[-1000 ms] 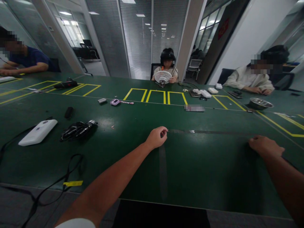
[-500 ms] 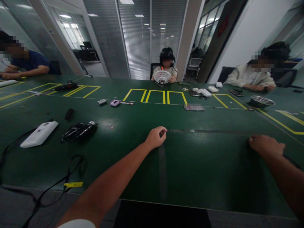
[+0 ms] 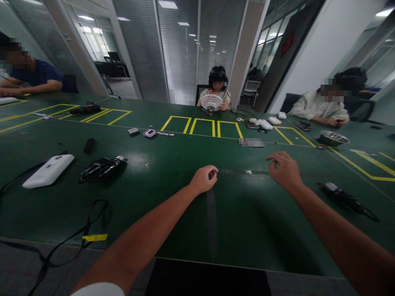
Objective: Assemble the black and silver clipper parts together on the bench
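Observation:
A thin dark strip of tape (image 3: pixel 247 171) lies flat across the green table (image 3: pixel 173 197), running to the right from my left hand. My left hand (image 3: pixel 203 179) rests on the table, its thumb and fingers pinched at the strip's left end. My right hand (image 3: pixel 284 169) hovers over the middle of the strip with its fingers loosely bent and apart, and nothing shows in it. A second dark strip (image 3: pixel 211 222) runs from my left hand towards the table's near edge. To the right of my right forearm a black hand tool (image 3: pixel 344 196) lies on the table.
On the left lie a white box (image 3: pixel 48 170), a bundle of black cable (image 3: pixel 100 167) and a black strap with a yellow tag (image 3: pixel 94 237). Yellow tape rectangles (image 3: pixel 203 124) mark the far side. Three other people sit around the table; a metal bowl (image 3: pixel 332 137) stands at the right.
My right hand has moved left along the strip from its right end to its middle, uncovering the black hand tool. My left hand has stayed pinched at the strip's left end.

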A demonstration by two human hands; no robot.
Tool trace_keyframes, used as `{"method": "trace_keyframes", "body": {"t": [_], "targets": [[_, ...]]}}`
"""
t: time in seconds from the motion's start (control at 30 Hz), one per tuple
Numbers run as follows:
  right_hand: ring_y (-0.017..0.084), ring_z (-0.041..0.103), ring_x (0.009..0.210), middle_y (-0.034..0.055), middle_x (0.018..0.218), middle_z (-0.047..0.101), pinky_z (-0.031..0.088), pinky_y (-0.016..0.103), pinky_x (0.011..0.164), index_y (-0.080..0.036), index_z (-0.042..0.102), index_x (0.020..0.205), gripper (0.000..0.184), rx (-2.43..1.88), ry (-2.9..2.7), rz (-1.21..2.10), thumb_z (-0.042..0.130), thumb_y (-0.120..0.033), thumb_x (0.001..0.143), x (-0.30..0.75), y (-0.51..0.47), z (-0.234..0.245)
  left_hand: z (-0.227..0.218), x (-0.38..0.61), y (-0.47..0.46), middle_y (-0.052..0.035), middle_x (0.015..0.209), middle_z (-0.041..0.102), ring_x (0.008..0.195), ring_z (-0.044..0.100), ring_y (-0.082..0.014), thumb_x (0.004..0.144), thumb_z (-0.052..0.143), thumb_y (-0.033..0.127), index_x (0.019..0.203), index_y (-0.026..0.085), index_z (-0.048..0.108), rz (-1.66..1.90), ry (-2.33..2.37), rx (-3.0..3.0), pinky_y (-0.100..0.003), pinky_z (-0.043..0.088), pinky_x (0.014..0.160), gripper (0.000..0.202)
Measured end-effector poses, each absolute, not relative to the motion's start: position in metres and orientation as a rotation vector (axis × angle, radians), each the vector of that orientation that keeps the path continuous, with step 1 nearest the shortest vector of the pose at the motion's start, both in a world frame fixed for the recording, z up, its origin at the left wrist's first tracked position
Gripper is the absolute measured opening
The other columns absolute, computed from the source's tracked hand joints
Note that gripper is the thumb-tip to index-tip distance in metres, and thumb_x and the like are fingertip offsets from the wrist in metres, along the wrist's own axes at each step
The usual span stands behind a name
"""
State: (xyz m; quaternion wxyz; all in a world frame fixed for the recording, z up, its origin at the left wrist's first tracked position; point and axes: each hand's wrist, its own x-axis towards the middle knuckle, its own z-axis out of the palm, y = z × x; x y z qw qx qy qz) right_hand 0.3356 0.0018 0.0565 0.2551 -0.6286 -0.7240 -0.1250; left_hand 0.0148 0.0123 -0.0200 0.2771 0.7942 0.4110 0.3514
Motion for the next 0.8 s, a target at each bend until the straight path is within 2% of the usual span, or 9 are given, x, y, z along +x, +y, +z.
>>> {"method": "trace_keyframes", "body": {"t": [0.07, 0.23, 0.4, 0.67, 0.8], "targets": [[0.018, 0.057, 0.077, 0.0059, 0.080, 0.063, 0.042, 0.028, 0.074, -0.019, 0.061, 0.066, 0.021, -1.551, -2.051, -0.176, 0.044, -0.013, 0.078, 0.287, 0.002, 0.055, -0.021, 0.014, 0.013, -0.0061, 0.096, 0.065, 0.084, 0.060, -0.0165, 0.088, 0.053, 0.020, 0.102, 0.016, 0.062, 0.943, 1.106, 2.129, -0.031, 0.052, 0.076, 0.017], [0.013, 0.049, 0.055, 0.0003, 0.055, 0.050, 0.034, 0.025, 0.057, -0.020, 0.047, 0.055, 0.025, -1.360, -1.879, 0.133, 0.036, -0.011, 0.075, 0.200, -0.001, 0.011, -0.024, 0.016, 0.017, -0.0057, 0.095, 0.065, 0.084, 0.061, -0.0165, 0.087, 0.054, 0.018, 0.100, 0.016, 0.063, 0.988, 1.091, 2.167, -0.031, 0.051, 0.077, 0.017], [0.013, 0.048, 0.055, -0.0003, 0.055, 0.048, 0.035, 0.026, 0.059, -0.020, 0.046, 0.055, 0.024, -1.315, -1.868, 0.222, 0.037, -0.012, 0.076, 0.191, 0.003, -0.024, -0.027, 0.020, 0.021, -0.0051, 0.090, 0.066, 0.080, 0.060, -0.0162, 0.084, 0.055, 0.017, 0.097, 0.016, 0.062, 1.030, 1.091, 2.213, -0.031, 0.051, 0.075, 0.015], [0.013, 0.047, 0.052, -0.0015, 0.052, 0.046, 0.033, 0.024, 0.055, -0.020, 0.045, 0.054, 0.025, -1.337, -1.740, 0.288, 0.037, -0.011, 0.076, 0.206, -0.003, -0.026, -0.023, 0.022, 0.015, -0.0050, 0.091, 0.065, 0.080, 0.061, -0.0161, 0.086, 0.052, 0.018, 0.097, 0.016, 0.062, 1.034, 1.121, 2.250, -0.030, 0.051, 0.075, 0.015], [0.013, 0.046, 0.051, -0.0016, 0.051, 0.045, 0.033, 0.024, 0.054, -0.020, 0.045, 0.054, 0.025, -1.326, -1.734, 0.303, 0.037, -0.010, 0.075, 0.208, -0.007, -0.024, -0.010, 0.013, 0.016, -0.0058, 0.097, 0.064, 0.086, 0.061, -0.0178, 0.087, 0.051, 0.019, 0.103, 0.018, 0.061, 0.977, 1.245, 2.383, -0.034, 0.049, 0.083, 0.018]]}}
